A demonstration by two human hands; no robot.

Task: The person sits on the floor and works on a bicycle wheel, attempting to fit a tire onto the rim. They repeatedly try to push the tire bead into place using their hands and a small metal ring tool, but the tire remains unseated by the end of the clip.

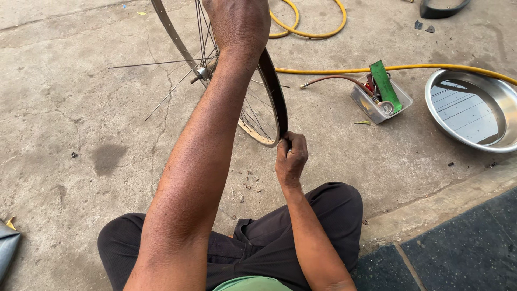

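Note:
A bare bicycle wheel rim [276, 97] with thin spokes stands upright on the concrete in front of me. My left hand [237, 24] reaches over the top of the rim and grips it near the upper edge of the view. My right hand [291, 157] is closed at the lowest part of the rim, fingers curled around something small that I cannot make out. The hub [202, 71] shows left of my forearm, and loose spokes stick out from it to the left.
A yellow hose [409, 68] runs across the floor at the back. A small clear box [379, 99] with tools and a green item sits right of the wheel. A steel basin of water [469, 108] stands at far right. Small bits [249, 180] lie scattered near my knee.

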